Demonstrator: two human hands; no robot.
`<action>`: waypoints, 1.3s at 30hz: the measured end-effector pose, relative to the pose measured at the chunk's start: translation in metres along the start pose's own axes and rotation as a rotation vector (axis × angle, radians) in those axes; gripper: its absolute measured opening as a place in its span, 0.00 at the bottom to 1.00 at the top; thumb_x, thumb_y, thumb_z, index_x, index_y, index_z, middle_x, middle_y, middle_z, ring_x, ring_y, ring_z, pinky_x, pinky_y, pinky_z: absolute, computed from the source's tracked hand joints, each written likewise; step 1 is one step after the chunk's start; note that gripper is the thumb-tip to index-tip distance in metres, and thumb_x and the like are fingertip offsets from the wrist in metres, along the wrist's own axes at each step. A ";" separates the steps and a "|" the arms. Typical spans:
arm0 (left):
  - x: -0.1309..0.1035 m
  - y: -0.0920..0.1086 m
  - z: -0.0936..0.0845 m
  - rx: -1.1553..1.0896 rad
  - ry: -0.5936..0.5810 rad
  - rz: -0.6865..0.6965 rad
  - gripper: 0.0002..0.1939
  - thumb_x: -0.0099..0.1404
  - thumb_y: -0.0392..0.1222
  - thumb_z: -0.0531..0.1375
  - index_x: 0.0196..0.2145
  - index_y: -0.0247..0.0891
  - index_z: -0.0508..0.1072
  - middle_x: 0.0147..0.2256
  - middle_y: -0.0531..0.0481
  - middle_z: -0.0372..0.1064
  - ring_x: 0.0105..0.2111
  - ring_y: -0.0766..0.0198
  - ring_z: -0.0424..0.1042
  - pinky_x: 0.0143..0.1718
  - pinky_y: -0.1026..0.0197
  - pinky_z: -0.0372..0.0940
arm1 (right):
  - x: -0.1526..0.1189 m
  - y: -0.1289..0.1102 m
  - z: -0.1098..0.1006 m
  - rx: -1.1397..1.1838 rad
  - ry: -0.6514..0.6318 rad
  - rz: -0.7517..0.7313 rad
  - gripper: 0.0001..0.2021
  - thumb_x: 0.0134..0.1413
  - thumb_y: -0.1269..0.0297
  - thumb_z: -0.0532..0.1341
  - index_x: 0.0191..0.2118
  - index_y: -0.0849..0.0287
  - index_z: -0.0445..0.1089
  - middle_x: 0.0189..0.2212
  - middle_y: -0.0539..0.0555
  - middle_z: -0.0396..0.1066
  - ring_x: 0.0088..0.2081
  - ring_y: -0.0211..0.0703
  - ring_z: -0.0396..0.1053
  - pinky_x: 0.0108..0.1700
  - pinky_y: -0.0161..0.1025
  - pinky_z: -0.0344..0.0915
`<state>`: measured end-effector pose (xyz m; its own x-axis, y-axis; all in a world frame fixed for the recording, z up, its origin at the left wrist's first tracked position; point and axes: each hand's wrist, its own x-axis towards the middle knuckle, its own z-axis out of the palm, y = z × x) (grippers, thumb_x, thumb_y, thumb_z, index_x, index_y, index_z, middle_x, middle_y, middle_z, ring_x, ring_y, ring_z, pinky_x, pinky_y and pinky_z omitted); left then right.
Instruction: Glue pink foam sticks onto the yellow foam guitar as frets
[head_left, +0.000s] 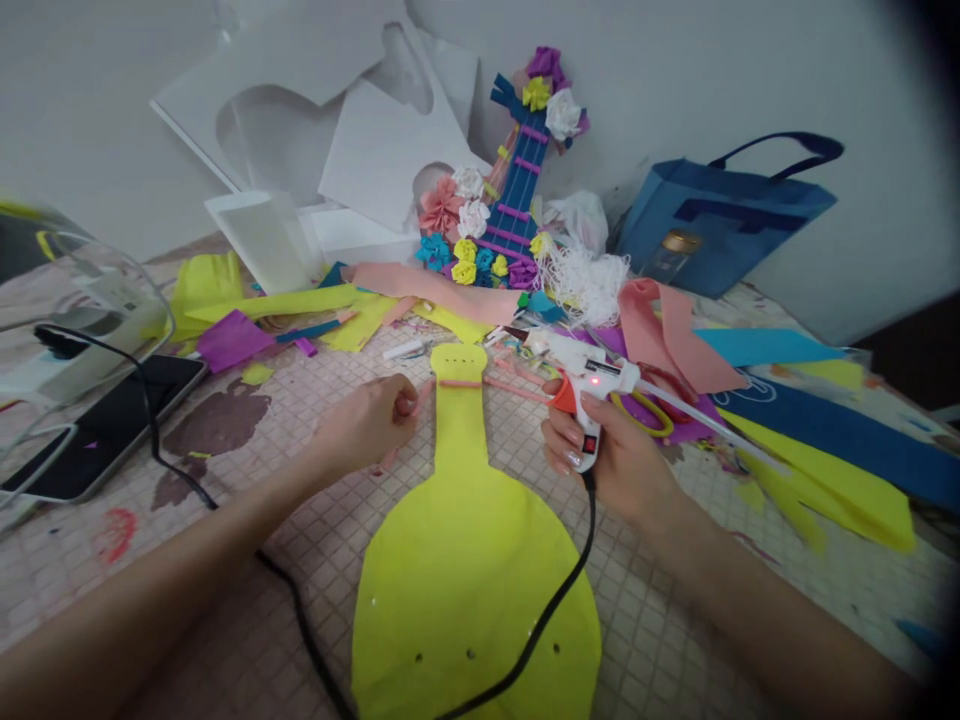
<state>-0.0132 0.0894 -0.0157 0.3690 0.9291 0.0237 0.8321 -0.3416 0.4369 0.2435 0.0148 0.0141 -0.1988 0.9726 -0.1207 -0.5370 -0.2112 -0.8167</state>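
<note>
A yellow guitar-shaped paper cutout (472, 560) lies flat before me, its narrow neck pointing away, with small holes in the head and the body. Across the neck runs a thin pink paper strip (461, 384), its ends reaching out past both sides. My left hand (379, 425) is closed just left of the neck, fingers pinched on the strip's left end. In my right hand (600, 440) is a white hot glue gun (589, 375) with an orange trigger, a lit red light and a glue stick out of its back. Its nozzle points left, beyond the neck's right side.
A finished paper guitar with flowers (517, 190) leans on the wall beside white cut boards (390, 150). A blue bag (720, 225) stands right. Paper scraps (810, 440) and scissors (649, 412) lie around. The gun's black cord (555, 610) crosses the cutout; a phone (112, 425) lies left.
</note>
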 end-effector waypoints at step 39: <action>0.063 0.021 0.003 -0.077 0.024 0.200 0.07 0.54 0.36 0.57 0.28 0.36 0.75 0.28 0.50 0.74 0.27 0.66 0.69 0.28 0.66 0.58 | -0.002 0.001 -0.010 0.003 -0.017 0.004 0.08 0.55 0.61 0.55 0.37 0.57 0.68 0.18 0.44 0.52 0.18 0.32 0.52 0.21 0.33 0.58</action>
<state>0.0284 0.1403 -0.0076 0.5131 0.8472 0.1377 0.7086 -0.5086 0.4891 0.2518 0.0140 0.0077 -0.2152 0.9698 -0.1145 -0.5383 -0.2157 -0.8147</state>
